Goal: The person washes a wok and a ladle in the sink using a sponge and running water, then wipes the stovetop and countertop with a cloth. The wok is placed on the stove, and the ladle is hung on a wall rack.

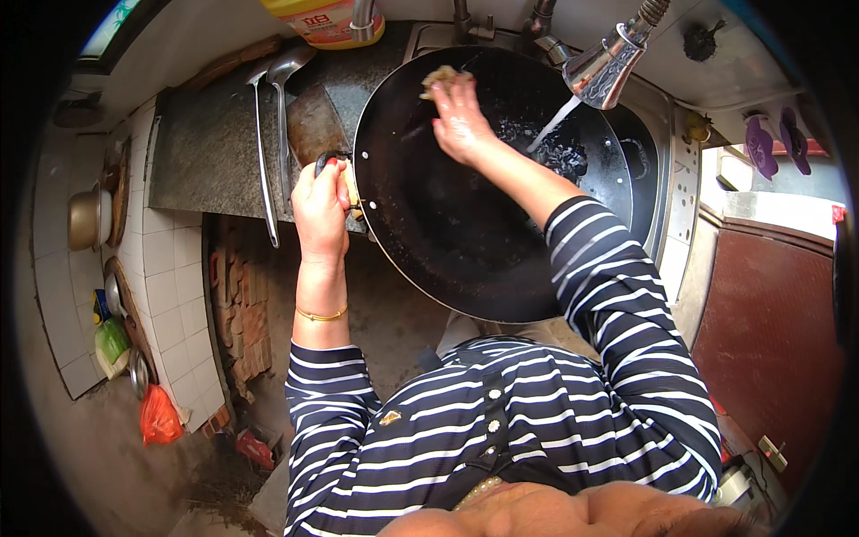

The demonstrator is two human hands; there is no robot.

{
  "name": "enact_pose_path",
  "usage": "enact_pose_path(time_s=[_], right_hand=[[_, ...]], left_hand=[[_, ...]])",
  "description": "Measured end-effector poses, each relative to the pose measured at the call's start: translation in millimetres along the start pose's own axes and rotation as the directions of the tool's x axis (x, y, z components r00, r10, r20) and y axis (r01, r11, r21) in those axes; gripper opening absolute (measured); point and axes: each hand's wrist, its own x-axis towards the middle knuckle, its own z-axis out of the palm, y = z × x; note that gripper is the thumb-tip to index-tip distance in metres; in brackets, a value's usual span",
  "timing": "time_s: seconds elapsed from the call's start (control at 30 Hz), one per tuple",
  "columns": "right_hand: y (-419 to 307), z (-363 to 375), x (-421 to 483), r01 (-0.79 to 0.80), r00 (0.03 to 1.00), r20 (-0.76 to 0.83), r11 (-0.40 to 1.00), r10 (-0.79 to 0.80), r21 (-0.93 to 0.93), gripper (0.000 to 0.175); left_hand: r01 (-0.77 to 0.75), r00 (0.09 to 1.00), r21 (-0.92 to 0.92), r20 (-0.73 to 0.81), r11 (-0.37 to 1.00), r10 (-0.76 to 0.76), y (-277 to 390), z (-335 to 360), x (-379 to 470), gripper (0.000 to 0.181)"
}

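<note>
A large black wok (456, 221) rests tilted over the sink (661, 154). My left hand (321, 208) grips its side handle (326, 160) at the left rim. Against the far inner wall of the wok, my right hand (462, 121) presses a tan scrubbing pad (444, 77) under its fingertips. Water (553, 125) runs from a chrome faucet head (600, 67) into the right side of the wok and splashes there. Behind the wok's right edge shows a second black pan (644, 158), mostly hidden.
A ladle (282, 114) and a long-handled spatula (263, 154) lie on the dark stone counter (194, 154), beside a cleaver-like blade (314, 124). A yellow detergent jug (329, 27) stands at the back. At right is a reddish-brown door (765, 302); at left, a tiled ledge (178, 282).
</note>
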Motion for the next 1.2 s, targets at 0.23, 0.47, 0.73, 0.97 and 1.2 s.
enact_pose_path(time_s=[0.23,0.47,0.73,0.97,1.2], right_hand=[[-76.2,-19.6,-54.5,0.419,0.898,-0.162,0.682,-0.408,0.6,0.072],[33.5,-89.0,-172.1,0.374,0.707,0.305,0.704,-0.637,0.603,0.043],[88.7,-39.3,-98.2,0.119,0.984,0.122,0.991,-0.126,0.064,0.051],[26.6,-64.1,-118.4,0.25,0.813,0.44,0.911,-0.382,0.327,0.039],[42.3,-7.1,-49.1,-0.133,0.989,0.087,0.981,0.121,0.142,0.04]], left_hand=[[-0.007,1.0,0.029,-0.01,1.0,0.008,-4.2,-1.4,4.5,0.015],[0.044,0.999,0.005,-0.02,0.999,-0.044,-7.9,-5.3,6.1,0.018],[-0.005,1.0,0.013,-0.018,1.0,0.005,-6.7,-1.9,5.6,0.019],[0.025,0.999,0.018,-0.045,1.0,-0.025,-10.6,-9.5,6.4,0.017],[0.015,1.0,0.021,-0.027,1.0,-0.014,-13.1,-3.1,7.8,0.017]])
